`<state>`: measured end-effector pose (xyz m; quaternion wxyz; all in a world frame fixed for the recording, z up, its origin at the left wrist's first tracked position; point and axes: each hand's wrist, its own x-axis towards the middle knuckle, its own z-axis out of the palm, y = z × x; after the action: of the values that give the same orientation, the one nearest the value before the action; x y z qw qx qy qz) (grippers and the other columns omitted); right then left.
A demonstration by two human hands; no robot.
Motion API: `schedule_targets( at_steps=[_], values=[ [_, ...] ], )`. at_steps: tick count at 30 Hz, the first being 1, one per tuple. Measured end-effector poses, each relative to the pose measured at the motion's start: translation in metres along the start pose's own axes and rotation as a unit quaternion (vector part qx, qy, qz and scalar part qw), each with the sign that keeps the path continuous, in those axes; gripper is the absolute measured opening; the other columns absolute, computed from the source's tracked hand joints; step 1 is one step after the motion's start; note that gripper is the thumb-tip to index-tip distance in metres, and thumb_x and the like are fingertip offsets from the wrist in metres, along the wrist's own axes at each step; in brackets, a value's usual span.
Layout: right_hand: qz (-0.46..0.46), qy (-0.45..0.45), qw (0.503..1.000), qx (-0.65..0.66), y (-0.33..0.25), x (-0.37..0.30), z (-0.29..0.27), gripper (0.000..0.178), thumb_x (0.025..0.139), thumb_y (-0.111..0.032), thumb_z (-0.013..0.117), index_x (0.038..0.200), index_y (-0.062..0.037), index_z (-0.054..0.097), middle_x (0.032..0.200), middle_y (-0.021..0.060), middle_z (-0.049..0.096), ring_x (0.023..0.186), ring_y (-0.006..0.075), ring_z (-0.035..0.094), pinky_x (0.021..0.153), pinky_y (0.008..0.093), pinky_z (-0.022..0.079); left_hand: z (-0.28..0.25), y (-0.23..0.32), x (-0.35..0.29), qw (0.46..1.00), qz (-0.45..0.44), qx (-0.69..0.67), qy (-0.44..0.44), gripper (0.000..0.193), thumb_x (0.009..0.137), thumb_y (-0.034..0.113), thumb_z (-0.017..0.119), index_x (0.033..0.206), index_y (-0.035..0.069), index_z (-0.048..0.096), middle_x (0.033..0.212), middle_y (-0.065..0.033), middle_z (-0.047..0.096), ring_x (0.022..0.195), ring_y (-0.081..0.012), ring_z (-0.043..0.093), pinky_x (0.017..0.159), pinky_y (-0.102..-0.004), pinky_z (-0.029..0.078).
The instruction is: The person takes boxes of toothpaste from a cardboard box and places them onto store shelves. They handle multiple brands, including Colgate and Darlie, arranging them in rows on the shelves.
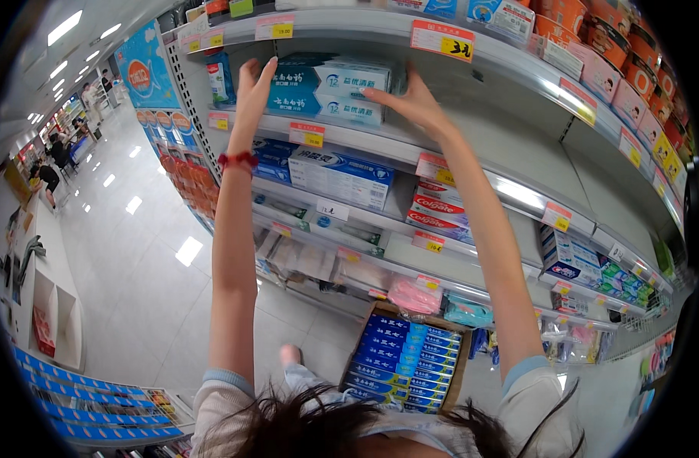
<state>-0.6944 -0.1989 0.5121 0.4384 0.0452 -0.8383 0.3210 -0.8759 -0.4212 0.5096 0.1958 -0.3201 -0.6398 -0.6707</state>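
Note:
On an upper shelf, a stack of teal and white toothpaste boxes [319, 95] lies between my hands. My left hand [255, 88] is at the stack's left end, its thumb and fingers apart. At the right end, my right hand [414, 99] has its thumb against the box fronts and its other fingers spread upward. Both hands look open, flanking the stack rather than wrapped round it. Some fingertips are hidden or hard to make out. A small green, white and red box [220, 79] stands left of my left hand.
Below are blue and white toothpaste boxes [342, 175], red toothpaste boxes [439, 208] and pink packs [415, 295]. An open carton [465, 347] of blue boxes sits on the floor by my feet. Orange tubs [559, 34] fill the upper right shelf. A white counter [55, 282] stands left across the aisle.

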Motion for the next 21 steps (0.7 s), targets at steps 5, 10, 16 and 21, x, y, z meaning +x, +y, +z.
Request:
schedule_targets(
  at_steps=[5, 10, 16, 21],
  values=[
    [0.039, -0.047, 0.997, 0.047, 0.023, 0.006, 0.019, 0.099, 0.065, -0.051, 0.073, 0.124, 0.0131, 0.027, 0.119, 0.0287, 0.041, 0.117, 0.0362, 0.041, 0.099, 0.0378, 0.035, 0.021, -0.024, 0.021, 0.994, -0.099, -0.045, 0.02, 0.067, 0.082, 0.051, 0.054, 0.12, -0.005, 0.048, 0.123, -0.0179, 0.051, 0.117, -0.0261, 0.045, 0.095, -0.0301, 0.035],
    [0.032, -0.098, 0.993, 0.049, 0.02, -0.001, 0.023, 0.093, 0.072, -0.048, 0.068, 0.125, 0.0142, 0.024, 0.122, 0.0316, 0.035, 0.121, 0.0387, 0.035, 0.102, 0.0394, 0.031, 0.021, -0.026, 0.012, 0.958, -0.196, -0.211, -0.003, 0.065, 0.082, 0.055, 0.051, 0.119, 0.001, 0.053, 0.114, -0.0103, 0.056, 0.102, -0.019, 0.052, 0.092, -0.028, 0.036],
    [0.009, -0.082, 0.996, 0.015, 0.032, 0.0, 0.03, 0.093, 0.078, -0.054, 0.059, 0.13, 0.0115, 0.018, 0.13, 0.0303, 0.029, 0.125, 0.038, 0.032, 0.103, 0.0387, 0.03, 0.021, -0.034, 0.018, 0.952, -0.185, -0.241, -0.035, 0.08, 0.08, 0.059, 0.052, 0.136, 0.006, 0.032, 0.117, -0.0117, 0.052, 0.105, -0.0188, 0.051, 0.096, -0.0283, 0.035],
    [0.018, -0.086, 0.996, 0.027, 0.021, 0.0, 0.03, 0.1, 0.077, -0.058, 0.057, 0.13, 0.0137, 0.013, 0.129, 0.0316, 0.03, 0.124, 0.039, 0.033, 0.102, 0.0387, 0.031, 0.018, -0.041, 0.021, 0.96, -0.181, -0.212, -0.02, 0.082, 0.079, 0.06, 0.053, 0.137, 0.007, 0.031, 0.122, -0.0127, 0.049, 0.111, -0.0217, 0.048, 0.099, -0.0339, 0.031]
  ],
)
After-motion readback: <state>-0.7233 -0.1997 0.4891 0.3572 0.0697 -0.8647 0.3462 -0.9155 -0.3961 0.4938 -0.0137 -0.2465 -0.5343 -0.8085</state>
